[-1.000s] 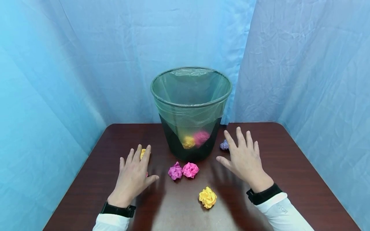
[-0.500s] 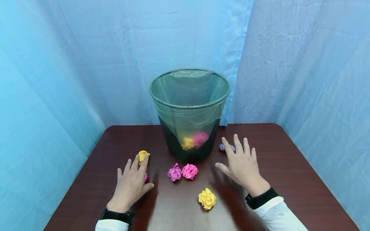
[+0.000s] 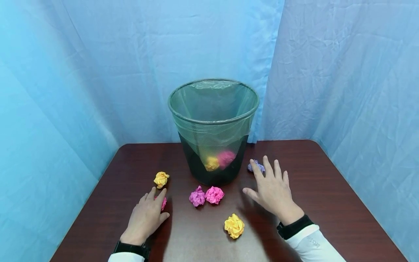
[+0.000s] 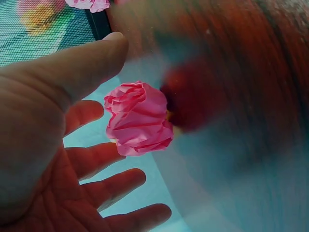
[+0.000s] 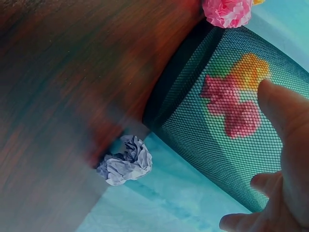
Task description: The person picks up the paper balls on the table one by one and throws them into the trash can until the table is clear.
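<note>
Over the worktop (image 3: 196, 238), the left grip (image 3: 144, 219) is hovering, spread, near a pink paper ball (image 4: 139, 118), the right grip (image 3: 274, 193) likewise near a violet ball (image 5: 128, 164) beside the mesh bin (image 3: 212, 134); sleeve lettering (image 3: 314, 242) is showing, illegible; the worktop is stretching right to its edge (image 3: 361, 204)

Bright light is filling the head view, the curtains (image 3: 42, 109) looking palest at far left, while the left hand (image 3: 144, 218) and right hand (image 3: 272, 191) are casting dark shadows and glare is whitening the near middle of the counter (image 3: 196, 242). The left wrist view is looking dimmer, a pink paper ball (image 4: 140, 120) showing crisply while its red reflection is blurring on the gloss. In the right wrist view, haze is veiling the counter while the mesh bin (image 5: 217, 154) is showing sharply.
</note>
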